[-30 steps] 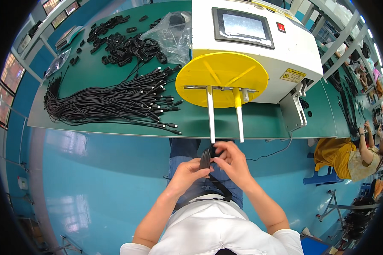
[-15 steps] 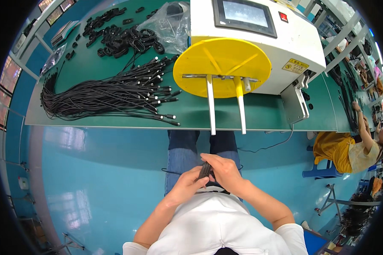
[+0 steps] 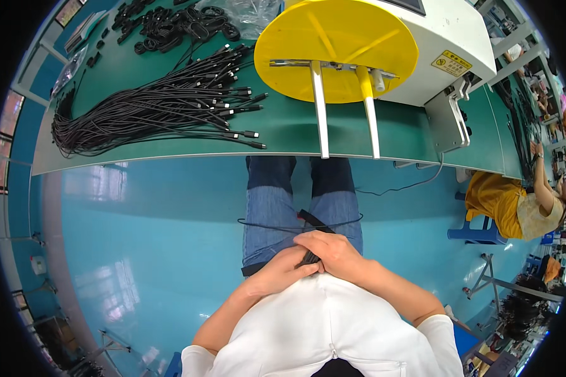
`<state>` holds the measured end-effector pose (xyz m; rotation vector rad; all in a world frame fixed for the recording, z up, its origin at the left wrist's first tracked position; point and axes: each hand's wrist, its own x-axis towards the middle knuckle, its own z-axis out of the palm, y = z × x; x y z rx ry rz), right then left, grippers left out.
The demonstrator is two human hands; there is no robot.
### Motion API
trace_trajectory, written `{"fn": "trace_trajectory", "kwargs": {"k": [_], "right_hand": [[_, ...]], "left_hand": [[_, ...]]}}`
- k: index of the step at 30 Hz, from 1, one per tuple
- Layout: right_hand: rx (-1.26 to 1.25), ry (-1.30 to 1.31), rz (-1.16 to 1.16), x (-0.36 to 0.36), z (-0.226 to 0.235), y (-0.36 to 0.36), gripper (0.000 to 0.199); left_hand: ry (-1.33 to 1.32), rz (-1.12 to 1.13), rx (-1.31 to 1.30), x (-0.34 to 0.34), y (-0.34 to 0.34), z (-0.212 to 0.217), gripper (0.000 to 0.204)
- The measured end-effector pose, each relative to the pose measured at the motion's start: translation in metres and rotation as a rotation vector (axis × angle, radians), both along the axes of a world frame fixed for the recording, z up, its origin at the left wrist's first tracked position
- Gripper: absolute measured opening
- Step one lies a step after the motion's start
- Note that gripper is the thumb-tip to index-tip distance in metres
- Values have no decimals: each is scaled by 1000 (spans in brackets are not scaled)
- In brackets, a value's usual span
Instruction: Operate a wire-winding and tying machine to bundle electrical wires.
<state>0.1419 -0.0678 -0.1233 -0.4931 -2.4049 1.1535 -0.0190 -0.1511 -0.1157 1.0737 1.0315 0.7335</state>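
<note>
Both my hands are at my lap, close against my white top. A small coiled bundle of black cable (image 3: 309,258) is between them, mostly covered by fingers. My left hand (image 3: 284,269) closes round it from the left, thumb towards the right. From the right my right hand (image 3: 333,252) curls over its upper side. Just beyond the hands lies a black strap-like piece (image 3: 316,221) with a small red spot at its far end. A thin black cord (image 3: 270,225) runs across my thighs there. Whether cord and bundle join is hidden.
On the green table (image 3: 170,149) ahead lie a heap of straight black cables (image 3: 151,113) and several coiled black cables (image 3: 170,28). A white machine (image 3: 453,38) carries a yellow disc (image 3: 333,38); its two prongs (image 3: 322,119) reach past the table edge. At right sits another person (image 3: 534,210).
My view has tilted down, so table and machine sit higher. Both hands have drawn in closer to my body, still round the bundle. The black strap-like piece and cord now show on my lap.
</note>
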Motion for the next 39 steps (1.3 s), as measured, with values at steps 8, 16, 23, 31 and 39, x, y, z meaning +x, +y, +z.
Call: {"fn": "trace_trajectory", "kwargs": {"k": [8,16,23,31,39], "right_hand": [[-261,-15,-97,5,6,23,36],[-446,51,-210,-3,5,27,32],[-418,-20,-387,-10,13,30,38],[-671,-439,-247,-26,44,61,50],[-865,131,-315,10,33,84,58]], "left_hand": [[-178,218,44,-7,12,3,18],[-142,296,-52,-7,18,-2,20],[-150,324,-105,-19,39,-4,46],[-129,287,46,-8,64,1,63],[-782,481,-364,-17,68,5,41]]}}
